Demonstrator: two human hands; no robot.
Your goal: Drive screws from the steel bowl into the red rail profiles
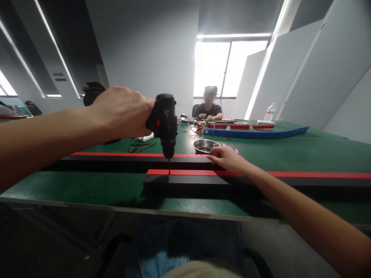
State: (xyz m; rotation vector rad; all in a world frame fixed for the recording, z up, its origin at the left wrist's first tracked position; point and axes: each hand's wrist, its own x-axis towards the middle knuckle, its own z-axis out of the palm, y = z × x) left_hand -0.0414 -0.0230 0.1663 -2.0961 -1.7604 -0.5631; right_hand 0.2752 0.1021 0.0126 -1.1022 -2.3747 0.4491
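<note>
My left hand (123, 110) is wrapped round the grip of a black cordless drill (166, 117), which points straight down. Its long thin bit (169, 166) meets the red top strip near the left end of the nearer black-and-red bar (188, 179). Just beyond lies a second black-and-red bar (116, 156), parallel to the first. My right hand (227, 157) hovers over the farther bar, beside a metal bowl (206, 143) of small dark pieces, perhaps screws. Its fingers are pinched together; whatever may be between them is too small to make out.
Across the green table (290, 152) lie a long blue strip (255, 134), several red blocks (239, 126) and tangled coloured wires (203, 124). A plastic bottle (270, 112) stands at the back right. A person (209, 110) sits at the far side. Dark cables (139, 145) lie behind the drill.
</note>
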